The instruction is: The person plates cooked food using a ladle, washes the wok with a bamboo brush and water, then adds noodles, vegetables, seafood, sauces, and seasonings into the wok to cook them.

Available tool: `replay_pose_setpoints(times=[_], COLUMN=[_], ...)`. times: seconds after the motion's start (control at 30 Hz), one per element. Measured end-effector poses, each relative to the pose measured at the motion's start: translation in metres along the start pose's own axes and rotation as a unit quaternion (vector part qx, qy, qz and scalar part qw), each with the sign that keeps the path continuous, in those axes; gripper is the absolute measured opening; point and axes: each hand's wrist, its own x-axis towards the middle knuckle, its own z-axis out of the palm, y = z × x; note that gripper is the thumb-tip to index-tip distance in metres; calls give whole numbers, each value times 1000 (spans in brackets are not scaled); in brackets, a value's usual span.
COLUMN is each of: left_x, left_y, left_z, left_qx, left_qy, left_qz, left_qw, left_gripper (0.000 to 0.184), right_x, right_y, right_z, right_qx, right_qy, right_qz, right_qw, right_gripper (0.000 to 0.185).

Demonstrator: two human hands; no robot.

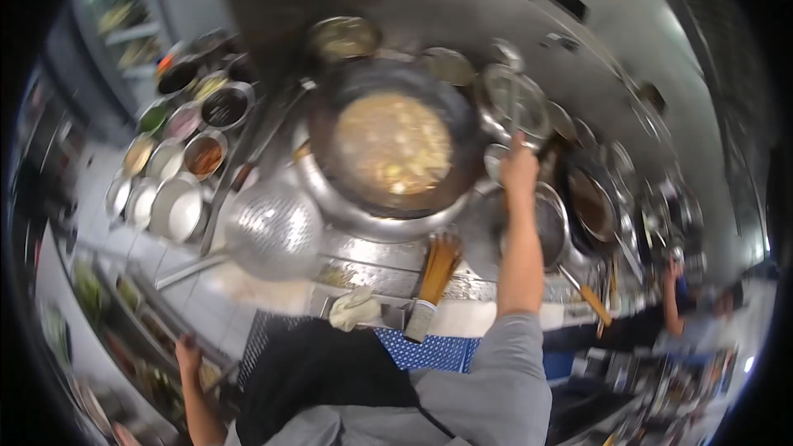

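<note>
My right hand (519, 169) is closed around the handle of a ladle (511, 99), to the right of the wok and over metal bowls. In the large dark wok (330, 161) on the stove, pale food pieces sit in bubbling brown liquid (395, 144). Low at the left, my left hand (188, 355) is beside a row of food trays (157, 326); its fingers are too blurred to read. A perforated strainer (274, 230) lies left of the wok. A bamboo brush (438, 268) and a crumpled pale cloth (355, 308) rest at the front edge.
Several seasoning containers (183, 211) stand at the left. More pots and strainers crowd the right, with a dark pan (593, 202) and a wooden-handled pan (549, 227) among them. Another person (698, 314) is at the far right. A metal wall (462, 0) rises behind the stove.
</note>
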Motion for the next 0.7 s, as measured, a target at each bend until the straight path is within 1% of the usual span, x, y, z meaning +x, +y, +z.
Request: replay_pose_setpoints(times=[0.07, 0.13, 0.17, 0.2, 0.23, 0.27, 0.3, 0.37, 0.4, 0.43, 0.47, 0.5, 0.53, 0.57, 0.6, 0.63, 0.67, 0.7], left_x=[-7, -22, -24, -19, -29, -45, -47, -41, -45, -56, -65, -74, -79, -68, -45, -31, -35, -5], left_y=[-36, -29, -35, -42, -35, -9, -20, -76, -88, -74, -51, -12, 2, -33, -47, -64, -23, -46], left_z=[17, 17, 21, 39, 36, 27, 32, 43, 43, 37, 24, 7, 0, 2, -3, -6, -26, -38], left_qx=[-124, -64, -78, -100, -86, -75, -80, -38, -15, -90, -101, -114, -128, -229, -153, -74, -223, -180], left_qy=[-15, -68, -111, -156, -164, -172, -182, -198, -205, -158, -124, -91, -57, -18, 64, 144, 180, 212], left_qz=[-115, -110, -132, -153, -185, -218, -210, -95, -41, -183, -199, -214, -228, -185, -134, -83, -13, -3], left_qw=[986, 989, 982, 971, 965, 958, 957, 975, 978, 966, 967, 966, 963, 956, 977, 983, 958, 961], left_gripper=[41, 29, 29, 30, 29, 27, 32, 35, 36, 37, 35, 34, 32, 25, 20, 15, 10, 12], right_x=[-13, -10, -5, -3, 2, 7, 12, 25, 27, 25, 23, 20, 17, 8, -1, -11, -23, -38], right_y=[14, 23, 41, 42, 43, 43, 52, 68, 71, 61, 58, 57, 51, 46, 43, 41, 37, 27], right_z=[10, 4, 19, 14, 7, 3, 19, 33, 38, 20, 17, 15, 8, 0, -6, -11, -16, -29], right_qx=[81, 117, 120, 155, 196, 235, 270, 406, 471, 510, 566, 618, 667, 697, 730, 760, 789, 802], right_qy=[14, -41, -7, -29, -60, -91, -47, -63, -74, -112, -112, -111, -109, -119, -128, -137, -146, -166], right_qz=[32, 92, 85, 114, 144, 170, 164, 181, 188, 226, 253, 279, 302, 304, 299, 294, 289, 286], right_qw=[996, 988, 989, 981, 968, 953, 948, 894, 859, 822, 777, 726, 673, 639, 601, 563, 522, 497], right_gripper=[54, 63, 57, 56, 55, 54, 37, 12, 8, 7, 6, 6, 5, 9, 7, 5, 4, 7])
